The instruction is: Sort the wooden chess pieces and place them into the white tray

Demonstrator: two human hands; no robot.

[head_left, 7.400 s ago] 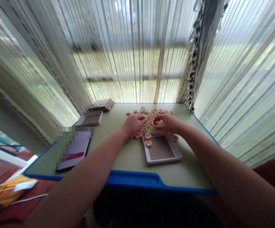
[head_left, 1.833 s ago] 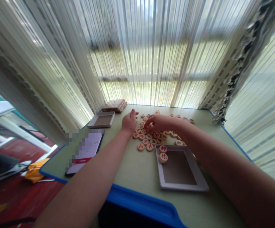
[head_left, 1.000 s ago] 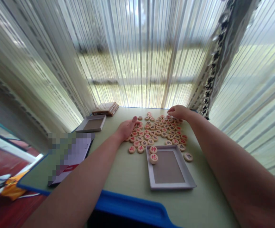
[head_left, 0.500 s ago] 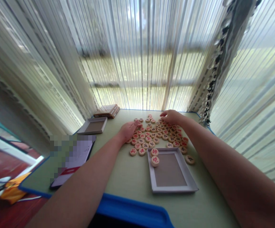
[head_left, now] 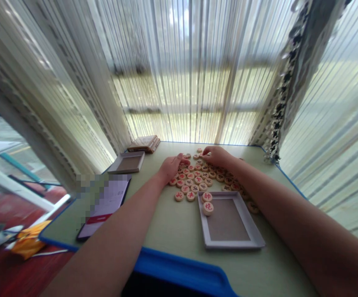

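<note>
**Right hand (head_left: 218, 156):** the fingers (head_left: 208, 151) are curling down with the tips drawn together over the far side of the chess pieces (head_left: 195, 180). Whether they are pinching one cannot be told.

**Left hand (head_left: 171, 167):** the fingers (head_left: 179, 160) are lying flat and close together, palm down, on the near-left part of the same pieces, gripping nothing.

**Pieces:** the round wooden discs, marked with red or dark characters, are lying in a loose single layer at the middle of the table (head_left: 172, 225), between the two hands. They are trailing under the right forearm (head_left: 274, 202), which is hiding several on that side.

**Surroundings:**
- A shallow white tray (head_left: 228, 220) is sitting just beside the heap, on the person's side of it. Two red-marked discs (head_left: 207, 208) are lying in its far-left corner.
- Further left, a second shallow tray (head_left: 128, 162) and a folded board (head_left: 144, 143) are standing well apart from the heap, by the curtains (head_left: 179, 74).
- A phone (head_left: 104, 204) is lying near the table's left edge, its screen blurred.
</note>
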